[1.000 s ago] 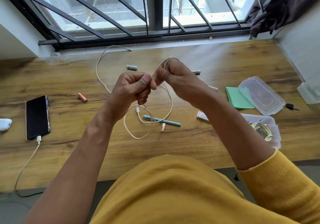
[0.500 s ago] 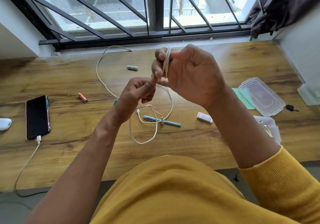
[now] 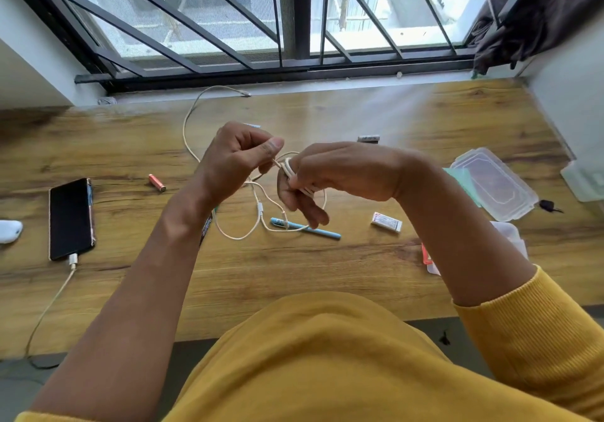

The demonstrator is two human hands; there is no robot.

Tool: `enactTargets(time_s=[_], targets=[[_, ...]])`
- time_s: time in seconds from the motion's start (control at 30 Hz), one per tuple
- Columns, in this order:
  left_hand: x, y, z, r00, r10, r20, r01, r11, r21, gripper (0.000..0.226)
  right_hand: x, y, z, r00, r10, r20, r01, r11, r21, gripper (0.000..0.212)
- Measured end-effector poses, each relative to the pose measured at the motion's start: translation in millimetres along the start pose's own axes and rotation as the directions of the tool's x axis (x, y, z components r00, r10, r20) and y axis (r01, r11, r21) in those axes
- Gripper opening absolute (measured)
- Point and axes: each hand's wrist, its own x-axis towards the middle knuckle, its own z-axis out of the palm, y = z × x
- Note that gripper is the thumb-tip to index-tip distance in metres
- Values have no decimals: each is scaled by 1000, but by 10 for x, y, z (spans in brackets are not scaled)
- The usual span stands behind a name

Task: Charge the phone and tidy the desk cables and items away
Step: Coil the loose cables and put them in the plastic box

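A long cream cable trails from the window sill across the wooden desk to my hands. My left hand pinches a strand of it between thumb and fingers. My right hand has several turns of the cable wound round its fingers and grips them. Loose loops hang down onto a blue pen. At the left lies a black phone with a charging cable plugged into its near end.
An orange battery lies left of my hands, a grey battery behind them, a small white packet to the right. A clear plastic lid on green paper and an open container sit at right. A white object is at far left.
My right hand has come down from its raised position and turned palm down, with more cable wound on its fingers. My left hand has lifted and moved up beside it.
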Motion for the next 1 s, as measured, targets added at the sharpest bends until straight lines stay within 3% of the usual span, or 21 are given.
enactTargets(time_s=[0.07, 0.17, 0.33, 0.43, 0.5, 0.57, 0.67, 0.8, 0.87, 1.0], targets=[[8, 4, -39, 999, 14, -44, -8, 991, 136, 45, 45, 49, -8, 986, 126, -112, -135, 988, -74, 38], [4, 3, -62, 997, 21, -78, -3, 974, 226, 35, 132, 149, 4, 903, 268, -335, -330, 933, -144, 36], [-39, 83, 48, 992, 22, -125, -8, 994, 113, 42, 246, 298, 24, 761, 174, -625, -416, 870, -265, 38], [-84, 141, 200, 995, 17, -94, -28, 994, -109, 39, 254, 318, 42, 699, 28, -715, -124, 989, -83, 32], [-111, 144, 292, 997, 9, -73, -23, 982, -189, 39, 220, 277, 49, 688, 16, -725, 101, 988, 118, 34], [-140, 125, 370, 999, -2, -52, -10, 972, -235, 40, 179, 235, 50, 713, 3, -701, 266, 924, 275, 42], [-165, 72, 444, 1000, -11, -7, 9, 966, -259, 40, 175, 203, -22, 754, -13, -657, 456, 729, 510, 47], [-172, -47, 432, 1000, -2, 13, 4, 982, -189, 44, 104, 140, -121, 792, -69, -607, 536, 556, 636, 49], [-168, -97, 398, 1000, -7, -1, 6, 991, -131, 48, 79, 144, -151, 808, -101, -581, 549, 487, 679, 38], [-125, -173, 304, 999, -35, -42, 31, 996, -84, 62, 77, 119, -127, 817, -131, -561, 554, 449, 701, 19]])
